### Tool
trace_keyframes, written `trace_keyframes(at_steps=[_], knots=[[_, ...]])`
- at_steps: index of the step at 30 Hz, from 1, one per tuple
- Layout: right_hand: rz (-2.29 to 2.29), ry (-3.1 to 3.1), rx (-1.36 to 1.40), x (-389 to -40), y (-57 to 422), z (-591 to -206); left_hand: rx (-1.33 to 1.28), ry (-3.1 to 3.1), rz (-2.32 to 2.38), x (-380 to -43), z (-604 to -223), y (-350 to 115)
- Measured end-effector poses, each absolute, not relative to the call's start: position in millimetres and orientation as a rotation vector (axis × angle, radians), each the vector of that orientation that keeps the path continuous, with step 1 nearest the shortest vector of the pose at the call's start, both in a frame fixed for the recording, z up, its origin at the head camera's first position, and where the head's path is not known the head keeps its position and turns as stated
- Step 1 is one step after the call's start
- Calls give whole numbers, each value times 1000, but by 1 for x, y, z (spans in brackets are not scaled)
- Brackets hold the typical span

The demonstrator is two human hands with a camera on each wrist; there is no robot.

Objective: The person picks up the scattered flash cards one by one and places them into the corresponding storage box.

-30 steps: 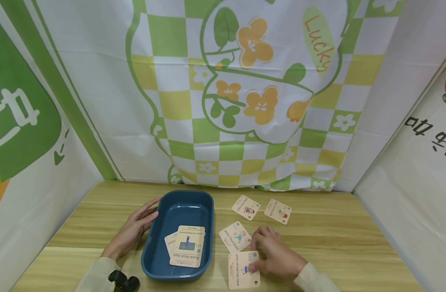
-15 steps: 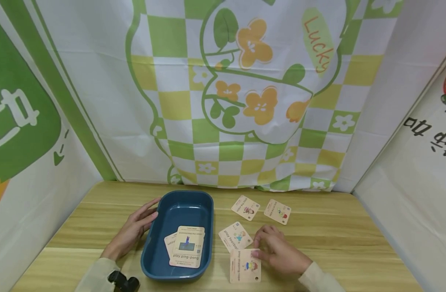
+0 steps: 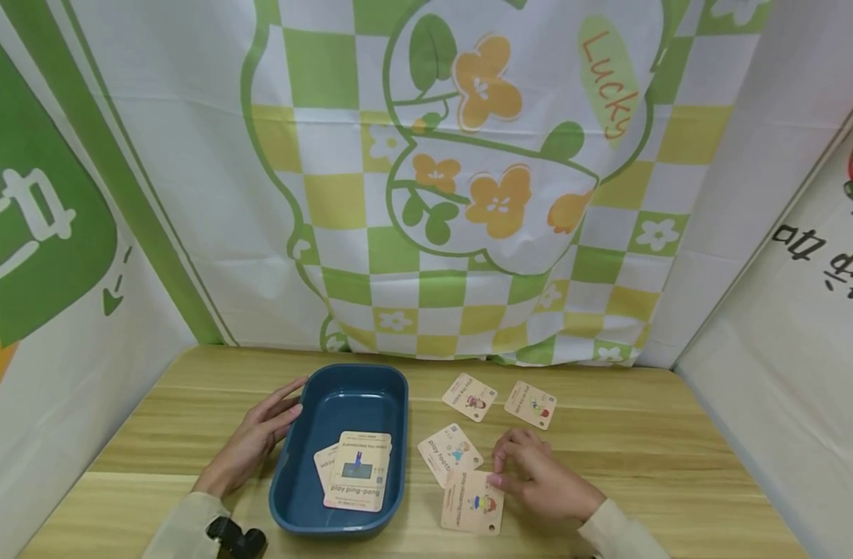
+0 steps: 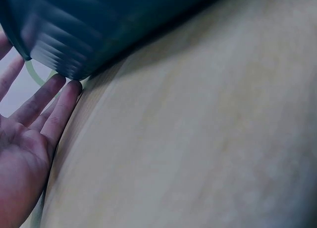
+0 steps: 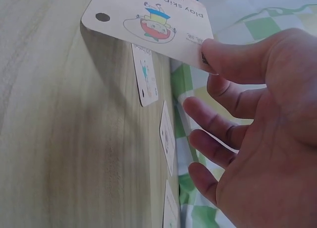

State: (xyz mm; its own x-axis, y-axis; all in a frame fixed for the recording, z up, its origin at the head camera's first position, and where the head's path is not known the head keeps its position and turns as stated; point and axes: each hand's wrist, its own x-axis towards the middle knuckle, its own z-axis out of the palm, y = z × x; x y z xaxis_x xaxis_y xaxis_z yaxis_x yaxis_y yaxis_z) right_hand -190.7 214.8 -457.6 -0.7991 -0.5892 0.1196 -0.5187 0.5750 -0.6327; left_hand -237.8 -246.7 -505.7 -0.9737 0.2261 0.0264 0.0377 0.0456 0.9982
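Note:
My right hand (image 3: 548,481) pinches the "play skipping rope" card (image 3: 472,503) by one corner, between thumb and index finger. In the right wrist view this card (image 5: 148,25) stands off the table, its shadow below it; the other fingers are loosely bent. From the head, it overlaps the lower part of the "play football" card (image 3: 449,450). My left hand (image 3: 251,439) rests with extended fingers against the left side of a blue plastic tray (image 3: 278,473). Several cards lie inside, "play ping-pong" (image 3: 356,492) among them. In the left wrist view the fingertips touch the tray's wall (image 4: 109,29).
Two more cards, one with a red-clad figure (image 3: 470,397) and one with a red pot-like drawing (image 3: 532,404), lie farther back on the wooden table (image 3: 629,435). A patterned curtain (image 3: 461,310) hangs along the back edge. A black device (image 3: 237,537) is on the left wrist.
My right hand has shifted slightly away from me and to the right, raising the skipping-rope card, which covers more of the football card. The left hand and tray stay put.

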Motion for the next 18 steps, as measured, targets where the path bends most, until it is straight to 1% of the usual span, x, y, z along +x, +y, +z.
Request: trace_keyframes(at_steps=[11, 18], knots=[[-1035, 2811, -952, -193, 213, -454, 292, 2179, 2060, -238, -505, -247], [-1124, 2863, -924, -194, 210, -450, 298, 2171, 2066, -237, -504, -246]])
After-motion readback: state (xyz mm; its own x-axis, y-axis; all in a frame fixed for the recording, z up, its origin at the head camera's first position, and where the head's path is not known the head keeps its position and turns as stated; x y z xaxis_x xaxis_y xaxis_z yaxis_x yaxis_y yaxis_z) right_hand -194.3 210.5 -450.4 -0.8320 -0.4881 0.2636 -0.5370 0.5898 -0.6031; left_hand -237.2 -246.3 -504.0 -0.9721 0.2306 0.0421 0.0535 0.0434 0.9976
